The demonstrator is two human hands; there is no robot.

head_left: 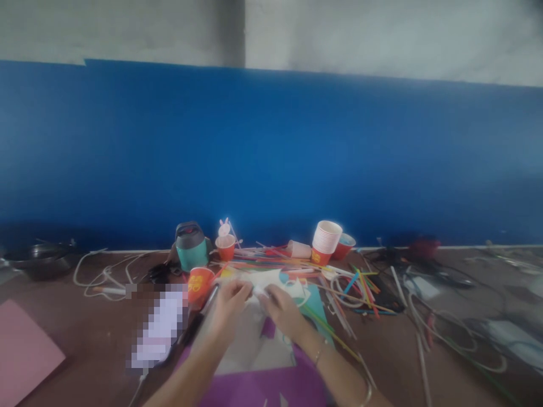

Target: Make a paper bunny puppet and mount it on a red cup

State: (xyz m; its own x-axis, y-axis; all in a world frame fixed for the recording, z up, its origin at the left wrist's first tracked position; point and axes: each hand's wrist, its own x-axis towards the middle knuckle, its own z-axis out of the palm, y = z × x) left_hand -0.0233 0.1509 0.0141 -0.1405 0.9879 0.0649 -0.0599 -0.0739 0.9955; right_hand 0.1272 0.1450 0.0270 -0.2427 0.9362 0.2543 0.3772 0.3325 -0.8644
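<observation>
My left hand (229, 298) and my right hand (280, 310) meet over the middle of the table, fingers pinched together. Between the fingertips is a small white piece (257, 291), too blurred to name; it looks like paper. Both hands seem to grip it, one at each side. Below them lie white paper sheets (237, 353) on a purple sheet (250, 390). White cut-outs (271, 278) with coloured shapes lie just beyond my fingers. The right wrist wears a thin bracelet (320, 353).
A red paper cup (199, 287) and a teal flask (190, 251) stand at left, near a pixelated phone-like object (159, 330). Stacked cups (326, 240) stand behind. Colourful strips (369, 288) and white cables (458, 333) lie at right. A pink sheet (25, 350) lies far left.
</observation>
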